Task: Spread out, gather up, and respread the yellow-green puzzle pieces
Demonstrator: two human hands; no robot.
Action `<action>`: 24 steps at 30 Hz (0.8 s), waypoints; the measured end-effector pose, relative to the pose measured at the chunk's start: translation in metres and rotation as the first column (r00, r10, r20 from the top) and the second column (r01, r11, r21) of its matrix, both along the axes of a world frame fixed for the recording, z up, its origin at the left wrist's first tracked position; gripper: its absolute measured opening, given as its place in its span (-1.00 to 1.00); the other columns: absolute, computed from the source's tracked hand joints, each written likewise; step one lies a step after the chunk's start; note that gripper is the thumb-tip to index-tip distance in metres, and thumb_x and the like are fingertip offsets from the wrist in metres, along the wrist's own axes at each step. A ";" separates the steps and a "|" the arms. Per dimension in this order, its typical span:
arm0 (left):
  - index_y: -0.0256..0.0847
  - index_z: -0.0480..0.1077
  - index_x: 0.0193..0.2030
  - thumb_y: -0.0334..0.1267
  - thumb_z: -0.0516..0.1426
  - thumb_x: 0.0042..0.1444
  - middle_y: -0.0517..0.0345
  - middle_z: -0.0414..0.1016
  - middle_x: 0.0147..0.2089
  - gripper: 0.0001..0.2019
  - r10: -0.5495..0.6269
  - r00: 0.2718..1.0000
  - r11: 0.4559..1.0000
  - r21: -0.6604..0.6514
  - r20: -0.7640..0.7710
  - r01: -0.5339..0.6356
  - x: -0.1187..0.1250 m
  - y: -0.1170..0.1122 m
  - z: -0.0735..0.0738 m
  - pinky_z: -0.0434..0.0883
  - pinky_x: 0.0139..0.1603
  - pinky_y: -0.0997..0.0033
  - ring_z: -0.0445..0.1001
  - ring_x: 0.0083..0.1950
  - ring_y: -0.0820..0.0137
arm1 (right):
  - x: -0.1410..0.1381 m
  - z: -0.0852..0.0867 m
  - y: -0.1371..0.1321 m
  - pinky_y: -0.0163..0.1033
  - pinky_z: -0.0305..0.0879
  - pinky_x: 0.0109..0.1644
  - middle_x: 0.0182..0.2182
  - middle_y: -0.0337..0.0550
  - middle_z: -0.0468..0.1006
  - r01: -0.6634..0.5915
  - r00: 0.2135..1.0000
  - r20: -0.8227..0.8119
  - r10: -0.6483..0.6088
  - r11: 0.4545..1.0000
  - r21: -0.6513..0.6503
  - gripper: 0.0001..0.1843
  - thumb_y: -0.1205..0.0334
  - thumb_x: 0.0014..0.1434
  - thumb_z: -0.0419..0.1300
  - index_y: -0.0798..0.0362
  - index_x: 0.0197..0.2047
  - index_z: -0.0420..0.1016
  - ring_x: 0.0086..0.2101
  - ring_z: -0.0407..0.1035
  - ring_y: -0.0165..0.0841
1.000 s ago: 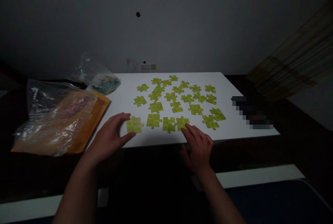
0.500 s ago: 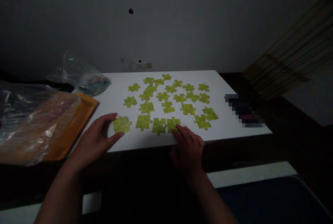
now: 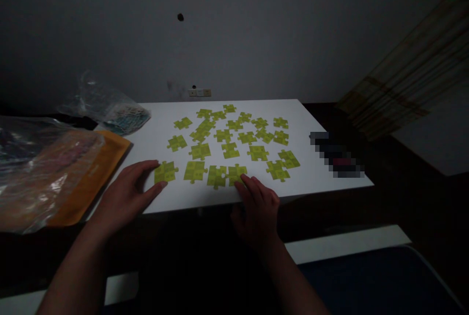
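Many yellow-green jigsaw pieces lie apart on the white table. At the near left, one jigsaw piece rests flat between the thumb and index finger of my left hand. Those fingers are spread, with their tips at its edges. My right hand is at the near edge of the table, its fingertips resting on another jigsaw piece; its thumb is partly in shadow below the edge. Just left of that piece sits a jigsaw piece very close to it, and further left a squarish one.
On the left, a clear plastic bag lies over an orange-brown packet. Behind it is another clear bag with small pieces inside. A pixelated dark object lies at the right edge. A wall socket is behind.
The jigsaw piece at my left hand has come down flat on the table, and my left fingers have loosened around it. My right fingertips stay on their piece. The whole view has shifted slightly.
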State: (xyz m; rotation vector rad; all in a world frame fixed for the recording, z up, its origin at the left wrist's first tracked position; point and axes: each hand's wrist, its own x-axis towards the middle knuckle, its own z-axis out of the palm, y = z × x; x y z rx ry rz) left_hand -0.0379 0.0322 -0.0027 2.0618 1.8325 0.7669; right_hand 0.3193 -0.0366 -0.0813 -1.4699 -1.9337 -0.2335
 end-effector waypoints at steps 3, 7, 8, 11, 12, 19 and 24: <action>-0.01 0.52 0.32 0.38 0.26 0.24 -0.10 0.61 0.35 -0.32 -0.002 1.000 1.000 -0.005 -0.005 0.002 0.000 0.000 0.001 0.50 0.46 -0.33 0.58 0.36 -0.14 | -0.001 0.005 -0.004 0.18 0.18 0.38 0.43 0.04 0.53 -0.031 0.999 -0.019 0.031 0.999 -0.010 -0.24 0.14 0.38 0.20 -0.17 0.60 0.22 0.38 0.39 0.08; -0.04 0.53 0.32 0.37 0.25 0.26 -0.11 0.61 0.35 -0.32 -0.004 1.000 1.000 0.003 -0.007 0.004 0.000 -0.001 0.000 0.50 0.45 -0.30 0.59 0.36 -0.13 | 0.018 0.025 -0.005 0.18 0.31 0.37 0.48 0.15 0.44 -0.049 0.987 -0.149 0.053 0.998 0.031 -0.30 0.18 0.46 0.14 -0.08 0.61 0.19 0.38 0.39 0.05; -0.04 0.53 0.31 0.37 0.24 0.26 -0.12 0.61 0.35 -0.33 -0.008 1.000 1.000 0.010 -0.008 0.008 0.000 -0.001 0.000 0.50 0.45 -0.29 0.59 0.36 -0.12 | 0.028 0.032 0.000 0.18 0.34 0.36 0.45 0.16 0.46 -0.019 0.981 -0.190 0.031 0.998 0.062 -0.35 0.19 0.47 0.14 -0.07 0.57 0.25 0.37 0.40 0.04; -0.07 0.53 0.30 0.37 0.22 0.29 -0.13 0.62 0.34 -0.33 -0.026 0.999 0.999 0.035 -0.022 0.027 -0.001 -0.001 -0.002 0.49 0.46 -0.27 0.59 0.36 -0.11 | 0.064 0.053 0.029 0.21 0.39 0.30 0.22 0.12 0.65 0.091 0.977 -0.200 -0.072 0.992 0.089 -0.56 0.16 0.49 0.14 -0.02 0.37 0.50 0.21 0.49 0.04; -0.08 0.53 0.30 0.37 0.21 0.29 -0.13 0.62 0.34 -0.33 -0.032 0.999 0.999 0.042 -0.033 0.034 -0.001 -0.001 -0.003 0.49 0.46 -0.26 0.59 0.36 -0.10 | 0.075 0.059 0.042 0.23 0.40 0.27 0.13 0.12 0.69 0.120 0.980 -0.167 -0.112 0.992 0.037 -0.60 0.13 0.49 0.14 0.00 0.30 0.56 0.16 0.50 0.06; -0.13 0.53 0.30 0.28 0.18 0.35 -0.14 0.65 0.30 -0.39 -0.069 0.994 0.992 0.100 -0.090 0.078 -0.002 -0.001 -0.010 0.51 0.44 -0.20 0.59 0.34 -0.09 | 0.096 0.066 0.100 0.38 0.39 0.31 0.25 0.22 0.66 0.088 0.996 0.040 -0.080 0.968 -0.235 -0.42 -0.08 0.45 0.18 0.08 0.37 0.58 0.30 0.37 0.29; -0.13 0.57 0.25 0.21 0.16 0.38 -0.15 0.66 0.30 -0.46 -0.084 0.987 0.985 0.136 -0.133 0.102 0.001 0.000 -0.011 0.50 0.43 -0.22 0.58 0.36 -0.10 | 0.097 0.058 0.104 0.43 0.35 0.37 0.28 0.13 0.66 -0.017 0.998 0.055 0.033 0.963 -0.269 -0.43 -0.11 0.46 0.20 0.00 0.38 0.57 0.36 0.33 0.30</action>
